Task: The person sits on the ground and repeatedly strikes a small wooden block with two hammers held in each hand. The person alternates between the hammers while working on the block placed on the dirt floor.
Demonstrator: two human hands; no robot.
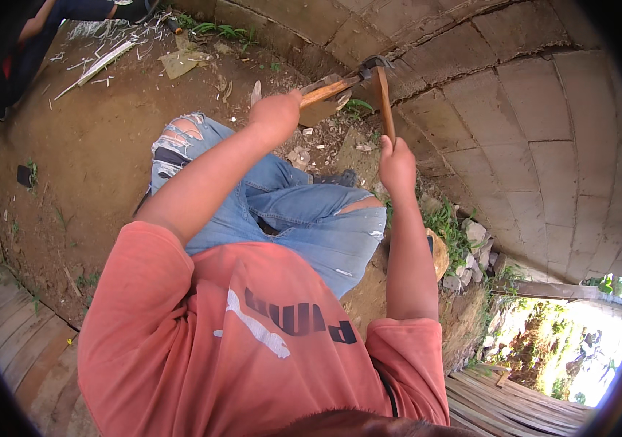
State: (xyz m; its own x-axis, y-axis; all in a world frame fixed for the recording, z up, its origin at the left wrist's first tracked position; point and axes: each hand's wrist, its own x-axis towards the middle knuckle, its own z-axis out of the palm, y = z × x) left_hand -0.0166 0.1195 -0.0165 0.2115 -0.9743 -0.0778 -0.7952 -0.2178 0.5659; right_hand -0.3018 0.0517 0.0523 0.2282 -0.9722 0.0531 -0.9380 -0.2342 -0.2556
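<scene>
My left hand (276, 116) is wrapped round a wooden-handled tool (327, 92), which slants up to the right. In my right hand (398, 166) is a flat wooden handle (384, 105), held nearly upright. Their far ends meet at a dark, curved metal head (375, 64) close to the block wall. Whether that metal belongs to one tool or to both, I cannot tell. Below my hands are my bent legs in torn blue jeans (289, 204).
A grey block wall (500, 116) rises ahead and to the right. Stones (475, 247) and weeds line its foot. Wood chips and a pale split stick (99, 67) lie on the dirt at upper left, near another person's dark-clothed leg (26, 62). Wooden slats (23, 335) run along the lower left.
</scene>
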